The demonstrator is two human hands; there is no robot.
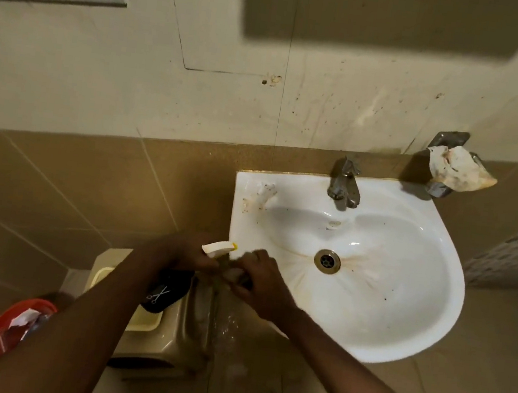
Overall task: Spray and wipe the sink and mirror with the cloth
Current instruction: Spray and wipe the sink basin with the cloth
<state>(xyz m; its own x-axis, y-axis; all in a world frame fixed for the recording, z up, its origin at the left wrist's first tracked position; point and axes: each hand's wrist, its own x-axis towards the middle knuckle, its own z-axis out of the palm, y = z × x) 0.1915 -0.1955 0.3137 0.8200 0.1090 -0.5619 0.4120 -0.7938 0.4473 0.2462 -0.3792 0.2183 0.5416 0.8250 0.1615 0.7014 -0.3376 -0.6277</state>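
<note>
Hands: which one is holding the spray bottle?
The left hand, beside the sink's left edge, holds the white-nozzled spray bottle. The right hand closes on something pale instead, probably the cloth.

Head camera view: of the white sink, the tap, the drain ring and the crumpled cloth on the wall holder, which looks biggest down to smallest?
1. White sink, by far the largest.
2. Crumpled cloth and tap: they look alike in size, the cloth perhaps slightly bigger, so I won't rank them.
3. Drain ring, the smallest.
</note>
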